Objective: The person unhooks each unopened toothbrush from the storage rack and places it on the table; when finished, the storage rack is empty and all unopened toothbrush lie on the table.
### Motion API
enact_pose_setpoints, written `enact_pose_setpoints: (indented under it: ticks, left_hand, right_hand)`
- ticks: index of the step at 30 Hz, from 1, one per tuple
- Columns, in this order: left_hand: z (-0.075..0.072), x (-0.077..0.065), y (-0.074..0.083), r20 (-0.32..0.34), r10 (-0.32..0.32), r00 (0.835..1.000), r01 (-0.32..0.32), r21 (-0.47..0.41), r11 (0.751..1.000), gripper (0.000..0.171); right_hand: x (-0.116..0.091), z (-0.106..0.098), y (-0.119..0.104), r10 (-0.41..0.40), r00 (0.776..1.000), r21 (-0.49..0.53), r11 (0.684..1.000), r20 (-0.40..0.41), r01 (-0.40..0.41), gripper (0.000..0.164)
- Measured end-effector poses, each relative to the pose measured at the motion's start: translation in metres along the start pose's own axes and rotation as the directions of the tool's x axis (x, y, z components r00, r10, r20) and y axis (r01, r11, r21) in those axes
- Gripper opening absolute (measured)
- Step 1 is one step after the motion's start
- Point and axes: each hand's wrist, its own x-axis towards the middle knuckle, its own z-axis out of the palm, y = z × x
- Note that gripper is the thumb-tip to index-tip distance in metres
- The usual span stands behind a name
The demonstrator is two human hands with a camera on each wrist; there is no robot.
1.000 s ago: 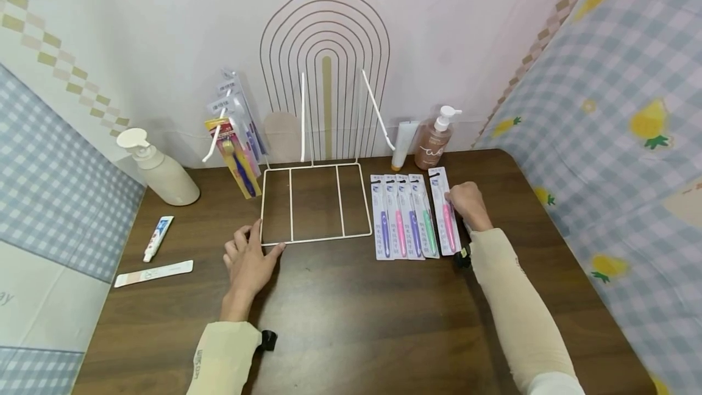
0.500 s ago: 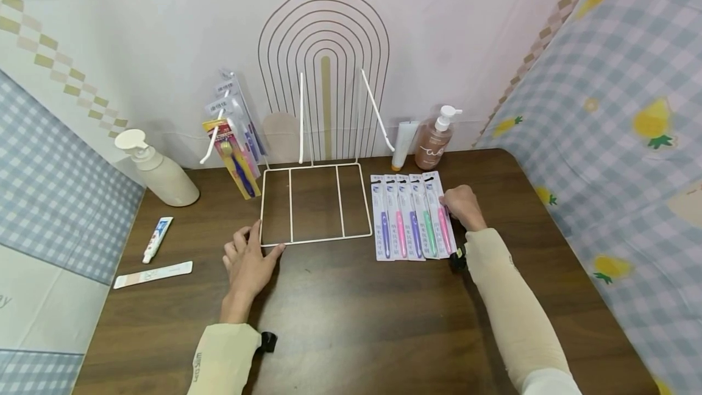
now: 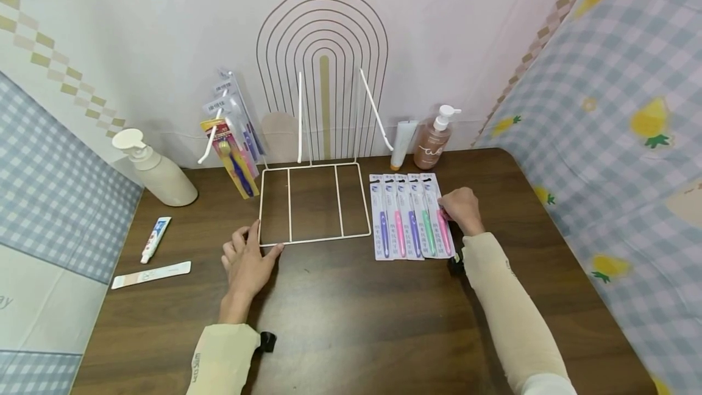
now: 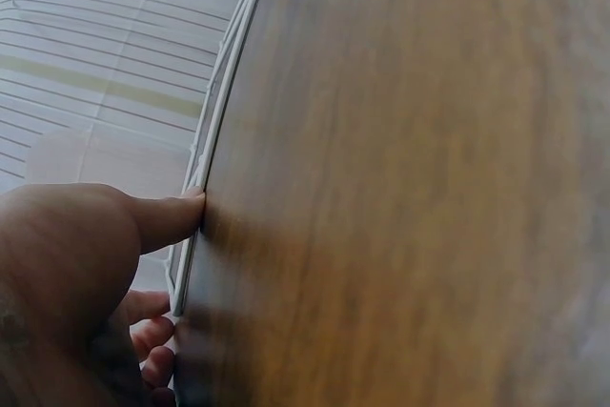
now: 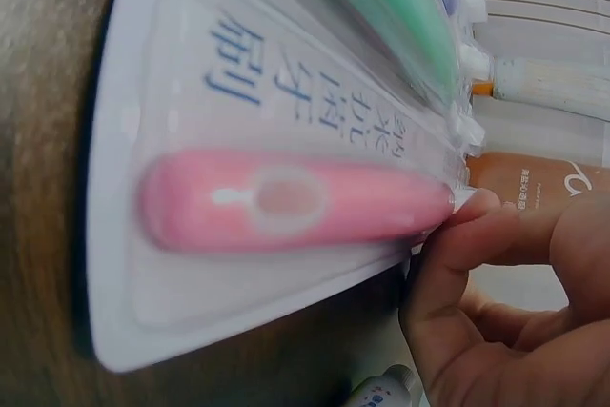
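Observation:
On the right of the table, my right hand (image 3: 461,207) pinches the right edge of a packaged toothbrush with a pink handle (image 3: 443,231). This pack lies at the end of a row, beside a packaged toothbrush with a green handle (image 3: 429,232). The right wrist view shows thumb and fingers curled at the far end of the pink handle (image 5: 295,199). My left hand (image 3: 249,266) rests at the front left corner of a white wire rack (image 3: 315,239). Its thumb (image 4: 172,219) touches the front bar, and the other fingers spread along the left side.
Several toothbrush packs (image 3: 239,166) hang on the rack's left hook. Behind the row stand a white tube (image 3: 404,141) and a brown pump bottle (image 3: 432,148). At left are a cream pump bottle (image 3: 164,177), a small toothpaste tube (image 3: 156,240) and a slim sachet (image 3: 151,275).
My right hand has slid the pink toothbrush pack left, closing the gap to the green one. My left hand stays at the rack corner.

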Motion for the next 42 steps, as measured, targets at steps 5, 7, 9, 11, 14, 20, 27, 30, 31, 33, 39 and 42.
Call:
enact_pose_setpoints:
  ticks: [5,7,9,11,14,20,27,30,31,33,39,42]
  left_hand:
    - [0.001,0.003,-0.004,-0.017,0.012,1.000,-0.012,-0.010,1.000,0.086]
    - [0.002,0.003,-0.005,-0.024,0.016,1.000,-0.016,-0.018,1.000,0.086]
    - [0.002,0.003,-0.005,-0.029,0.020,0.999,-0.020,-0.019,1.000,0.086]
    - [0.001,0.003,-0.005,-0.025,0.018,1.000,-0.018,-0.018,1.000,0.086]
    - [-0.001,0.003,-0.003,-0.012,0.006,1.000,-0.006,-0.010,1.000,0.086]
    - [-0.003,0.005,-0.001,-0.010,0.002,1.000,-0.002,-0.009,1.000,0.086]
    - [-0.002,0.005,-0.002,-0.012,0.019,1.000,-0.020,-0.019,1.000,0.085]
    - [-0.002,0.004,-0.002,-0.015,0.020,1.000,-0.020,-0.009,1.000,0.085]
    - [-0.001,0.004,-0.003,-0.018,0.019,1.000,-0.020,-0.007,1.000,0.085]
    - [-0.001,0.003,-0.003,-0.018,0.017,1.000,-0.017,-0.004,1.000,0.085]
    - [0.001,0.004,-0.005,0.003,0.016,1.000,-0.016,-0.008,1.000,0.085]
    - [0.001,0.004,-0.006,0.012,0.009,1.000,-0.009,-0.016,1.000,0.086]
  right_hand:
    - [-0.009,0.003,-0.010,0.006,0.998,-0.027,1.000,-0.057,-0.008,0.020]
    - [-0.010,0.004,-0.011,-0.001,0.998,-0.040,0.999,-0.070,-0.001,0.021]
    - [-0.010,0.005,-0.012,-0.017,0.996,-0.055,0.998,-0.085,0.012,0.022]
    - [-0.012,0.006,-0.013,-0.043,0.994,-0.079,0.996,-0.103,0.035,0.024]
    - [-0.016,0.010,-0.014,-0.085,0.986,-0.136,0.989,-0.141,0.066,0.025]
    - [-0.035,0.039,-0.027,-0.203,0.956,-0.215,0.964,-0.212,0.158,0.042]
    - [-0.032,0.104,-0.016,-0.499,0.866,-0.210,0.851,-0.034,0.482,0.050]
    - [-0.036,0.131,-0.015,-0.543,0.837,-0.277,0.795,0.074,0.540,0.058]
    - [-0.039,0.137,-0.016,-0.543,0.834,-0.302,0.782,0.101,0.546,0.062]
    - [-0.046,0.148,-0.019,-0.532,0.834,-0.333,0.768,0.144,0.547,0.069]
    - [-0.065,0.159,-0.030,-0.469,0.861,-0.339,0.791,0.198,0.509,0.081]
    - [-0.071,0.160,-0.035,-0.438,0.870,-0.327,0.808,0.225,0.491,0.082]
